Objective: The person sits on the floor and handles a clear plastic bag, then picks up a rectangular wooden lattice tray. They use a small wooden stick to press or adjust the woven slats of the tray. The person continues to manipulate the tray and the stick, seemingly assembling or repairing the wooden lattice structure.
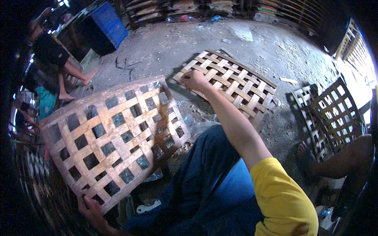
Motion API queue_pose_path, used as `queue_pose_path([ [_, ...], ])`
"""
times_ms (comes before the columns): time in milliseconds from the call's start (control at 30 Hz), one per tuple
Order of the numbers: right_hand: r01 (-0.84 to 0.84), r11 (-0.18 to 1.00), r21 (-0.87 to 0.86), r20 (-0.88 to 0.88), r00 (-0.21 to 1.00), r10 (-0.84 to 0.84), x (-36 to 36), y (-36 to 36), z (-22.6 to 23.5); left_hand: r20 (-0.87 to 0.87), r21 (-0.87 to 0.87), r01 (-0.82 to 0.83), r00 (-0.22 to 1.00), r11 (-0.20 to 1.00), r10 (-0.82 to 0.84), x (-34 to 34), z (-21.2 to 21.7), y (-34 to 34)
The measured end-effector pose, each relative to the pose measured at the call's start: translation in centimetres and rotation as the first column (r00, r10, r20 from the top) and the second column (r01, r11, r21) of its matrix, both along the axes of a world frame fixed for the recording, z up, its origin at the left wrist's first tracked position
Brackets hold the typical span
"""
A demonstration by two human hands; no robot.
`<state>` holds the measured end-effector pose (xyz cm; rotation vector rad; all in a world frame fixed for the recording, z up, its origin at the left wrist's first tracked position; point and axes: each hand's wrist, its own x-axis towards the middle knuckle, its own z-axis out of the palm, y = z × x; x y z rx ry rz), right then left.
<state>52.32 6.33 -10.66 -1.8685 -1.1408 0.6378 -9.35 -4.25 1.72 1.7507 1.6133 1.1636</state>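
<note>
Head: left grip (93,212) clasps lattice panel's (113,134) edge, floor (157,43) beyond; right grip's (193,80) hold unclear.

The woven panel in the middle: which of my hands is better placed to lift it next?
Probably your right hand: it is at the middle panel's left corner, though its grip is unclear. Your left hand is farther away, holding the bottom corner of the left panel.

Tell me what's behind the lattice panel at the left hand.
Through gaps in the lattice panel, dark patches and greyish, glossy-looking areas show, too unclear to name. Slats cover the rest. The left hand is partly hidden at its corner.
</note>
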Motion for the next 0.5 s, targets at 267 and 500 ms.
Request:
queue_pose_path([
  [267, -0.112, 0.993, -0.032, 0.103, 0.988, 0.115, 1.2, -0.4, -1.3, -0.162, 0.023, -0.013, 0.987, 1.0, 0.017, -2.6, -0.5, 1.7],
  [500, 0.043, 0.99, 0.138, 0.17, 0.983, -0.067, 4.9, -5.1, -2.7, -0.302, 0.207, 0.003, 0.951, 0.978, 0.061, 0.6, 0.8, 1.6],
])
